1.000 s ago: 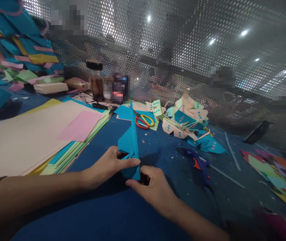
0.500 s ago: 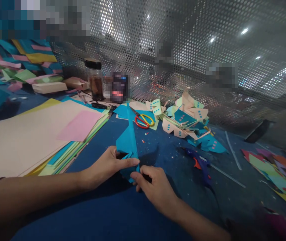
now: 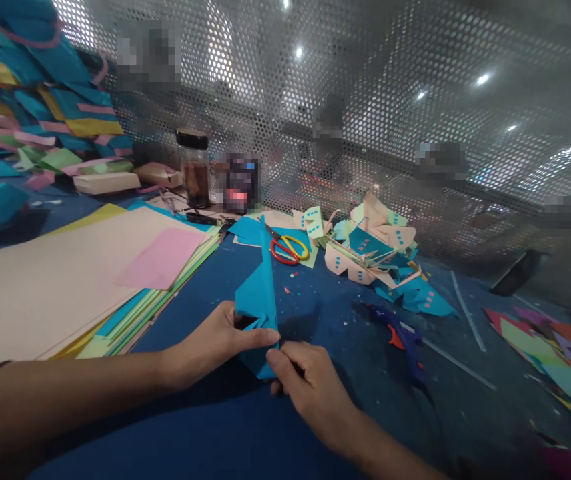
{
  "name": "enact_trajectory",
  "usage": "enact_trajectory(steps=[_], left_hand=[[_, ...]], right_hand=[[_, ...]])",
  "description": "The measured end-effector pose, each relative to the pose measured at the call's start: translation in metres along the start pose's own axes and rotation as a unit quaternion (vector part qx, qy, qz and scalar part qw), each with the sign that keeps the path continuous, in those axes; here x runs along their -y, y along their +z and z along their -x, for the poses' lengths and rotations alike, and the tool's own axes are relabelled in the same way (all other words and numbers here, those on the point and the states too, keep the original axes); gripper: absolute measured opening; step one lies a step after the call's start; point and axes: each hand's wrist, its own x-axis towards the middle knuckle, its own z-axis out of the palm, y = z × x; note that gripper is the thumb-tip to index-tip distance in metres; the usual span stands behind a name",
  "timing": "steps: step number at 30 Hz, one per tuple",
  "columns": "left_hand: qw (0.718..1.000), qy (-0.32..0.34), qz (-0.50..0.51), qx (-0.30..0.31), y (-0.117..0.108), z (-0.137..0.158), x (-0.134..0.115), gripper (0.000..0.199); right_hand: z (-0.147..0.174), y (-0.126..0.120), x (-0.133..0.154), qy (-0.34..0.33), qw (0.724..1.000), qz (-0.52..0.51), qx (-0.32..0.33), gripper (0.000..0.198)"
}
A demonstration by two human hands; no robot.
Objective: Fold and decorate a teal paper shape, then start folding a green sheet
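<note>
A blue tabletop (image 3: 190, 433) is bounded along its far edge by a perforated metal screen (image 3: 355, 80). Towards its left edge a stack of coloured sheets (image 3: 55, 267) is laid, and against the far edge, right of centre, a pile of folded shapes (image 3: 365, 243) is heaped.

The folded blue paper (image 3: 255, 290) is held over the middle of the tabletop, nearer the front, with its long narrow strip pointed at the far edge. It is gripped by the left hand (image 3: 215, 340), whose thumb is laid across the near part, fingers tucked beneath. Its near right edge is pinched by the right hand (image 3: 313, 377); those fingertips are mostly hidden.

For a crisp crease, the left thumb is best pressed firmly beside the fold, while the edges are aligned and smoothed in short strokes by the right. The thin strip should probably be spared any squeezing, as it could easily be buckled.

The glue gun (image 3: 398, 327) and the scissors (image 3: 285, 239) are left untouched, both well apart from the fingers.
</note>
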Motion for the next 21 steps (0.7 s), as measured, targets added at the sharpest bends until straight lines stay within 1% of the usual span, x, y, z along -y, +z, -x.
enact_trajectory(steps=[5,7,10,12,14,16,18,21], left_hand=[[0.999,0.007,0.026,0.018,0.0003,-0.0008,0.002,0.033],[0.999,-0.006,0.039,0.021,0.0,-0.0008,0.0015,0.032],[0.998,-0.031,0.062,0.007,-0.0001,-0.0003,-0.0009,0.032],[0.998,-0.033,0.058,-0.004,-0.0002,-0.0001,-0.0021,0.033],[0.999,-0.024,0.039,-0.007,-0.0004,-0.0002,-0.002,0.035],[1.0,-0.012,0.011,0.009,-0.0007,-0.0002,-0.001,0.036],[0.999,-0.006,-0.015,0.042,-0.0006,0.0004,0.0,0.035],[0.994,-0.014,-0.052,0.09,0.0005,0.0027,-0.0002,0.033]], right_hand=[[0.0001,-0.001,0.0016,0.011,1.0,-0.007,0.008,0.044],[-0.0004,-0.0017,0.0025,0.01,1.0,-0.002,0.015,0.046],[0.0001,-0.0025,0.004,-0.002,1.0,0.009,0.024,0.048],[0.0015,-0.0029,0.0047,-0.011,1.0,0.012,0.02,0.048],[0.0028,-0.0034,0.0048,-0.004,1.0,-0.001,0.002,0.044],[0.0029,-0.0041,0.0042,0.015,0.999,-0.032,-0.031,0.037],[0.0016,-0.0046,0.0033,0.031,0.995,-0.074,-0.065,0.03],[-0.0017,-0.0055,0.0032,0.032,0.987,-0.119,-0.1,0.027]])
